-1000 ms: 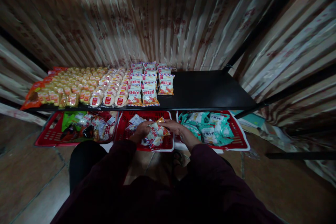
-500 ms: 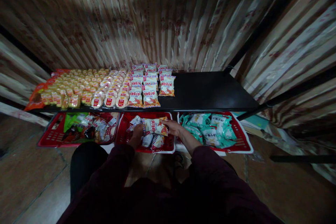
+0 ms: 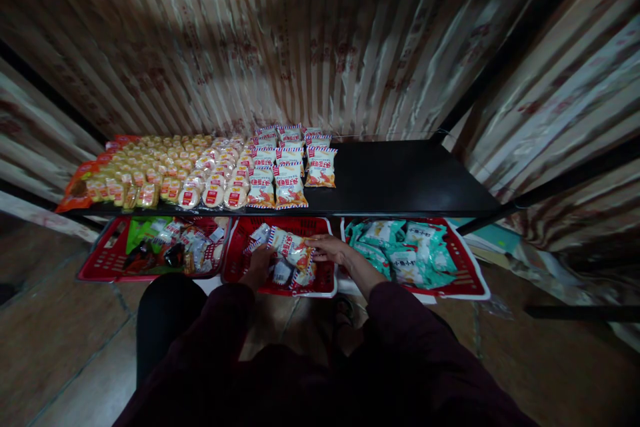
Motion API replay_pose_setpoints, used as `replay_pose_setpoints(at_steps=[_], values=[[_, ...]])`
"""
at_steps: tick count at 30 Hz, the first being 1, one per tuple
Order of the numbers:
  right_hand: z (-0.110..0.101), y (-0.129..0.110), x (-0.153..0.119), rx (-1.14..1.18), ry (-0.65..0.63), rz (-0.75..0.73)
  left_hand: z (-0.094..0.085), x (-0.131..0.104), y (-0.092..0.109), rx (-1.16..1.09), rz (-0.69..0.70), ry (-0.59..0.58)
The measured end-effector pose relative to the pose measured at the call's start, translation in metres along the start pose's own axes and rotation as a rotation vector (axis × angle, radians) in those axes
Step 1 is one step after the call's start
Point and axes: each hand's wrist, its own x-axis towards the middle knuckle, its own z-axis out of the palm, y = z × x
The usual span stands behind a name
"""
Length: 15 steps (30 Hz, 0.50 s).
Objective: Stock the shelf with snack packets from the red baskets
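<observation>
A white and orange snack bag [image 3: 291, 248] with a striped end seal lies tilted over the middle red basket [image 3: 330, 285]. My left hand [image 3: 259, 265] is closed on its left end, thumb at the seal. At its upper right edge, my right hand [image 3: 333, 251] touches the bag with fingers stretched out and slightly apart. Other bags of the same kind [image 3: 304, 277] lie below it in the basket, partly hidden by the held bag and my hands.
Matching bags [image 3: 290, 185] stand in rows on a black shelf [image 3: 400, 177], beside round wrapped cakes [image 3: 213, 196] and small yellow packs [image 3: 149, 195]. A left basket [image 3: 103, 260] holds mixed snacks; a right basket [image 3: 467, 273] holds green bags [image 3: 406, 267]. A shelf post [image 3: 480, 220] rises at right.
The held bag has turned from level to slanting, its right end lower. My right hand's fingers have loosened from its right end and straightened. The view has shifted slightly.
</observation>
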Motion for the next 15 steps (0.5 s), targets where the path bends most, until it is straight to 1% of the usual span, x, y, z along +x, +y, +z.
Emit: replay_pose_setpoints(at_steps=[4, 9, 12, 15], values=[[0.002, -0.001, -0.004, -0.047, -0.09, -0.036, -0.005, 0.006, 0.003, 0.01, -0.044, 0.005], [0.016, 0.004, -0.004, -0.048, -0.205, -0.071, -0.005, 0.014, 0.006, 0.035, -0.099, -0.043], [0.022, 0.007, -0.003, -0.027, -0.256, -0.09, -0.002, 0.018, 0.008, 0.036, -0.097, -0.071], [0.023, 0.008, -0.002, -0.017, -0.264, -0.101, 0.001, 0.023, 0.007, 0.038, -0.066, -0.076]])
